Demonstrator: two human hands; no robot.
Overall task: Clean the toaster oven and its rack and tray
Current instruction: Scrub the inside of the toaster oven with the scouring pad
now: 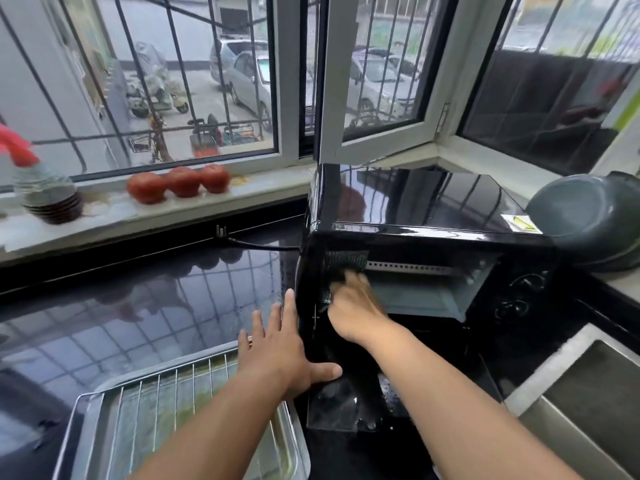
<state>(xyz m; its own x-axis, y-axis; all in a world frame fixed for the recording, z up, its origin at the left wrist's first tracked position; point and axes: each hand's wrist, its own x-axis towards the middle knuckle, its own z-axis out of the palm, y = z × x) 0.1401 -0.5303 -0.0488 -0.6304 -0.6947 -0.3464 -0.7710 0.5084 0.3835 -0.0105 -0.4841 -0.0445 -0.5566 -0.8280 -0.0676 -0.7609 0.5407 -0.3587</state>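
So I'm watching the black toaster oven (415,209) sitting on the dark countertop (138,299), door dropped open toward me. The tray (194,441) with the wire rack (166,386) on it is lying front-left, just beside the oven. My left hand (277,355) is bracing flat against the oven's left side, fingers straight. My right hand (356,306) is reaching inside, clutching a dark cloth (343,268) against the left inner wall. The cavity's running off to the right of it, so I'm guessing the wiping heads that way.

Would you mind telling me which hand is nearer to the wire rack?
Left. The left hand presses flat on the toaster oven's side, just above the wire rack; the right hand is farther away, inside the oven opening.
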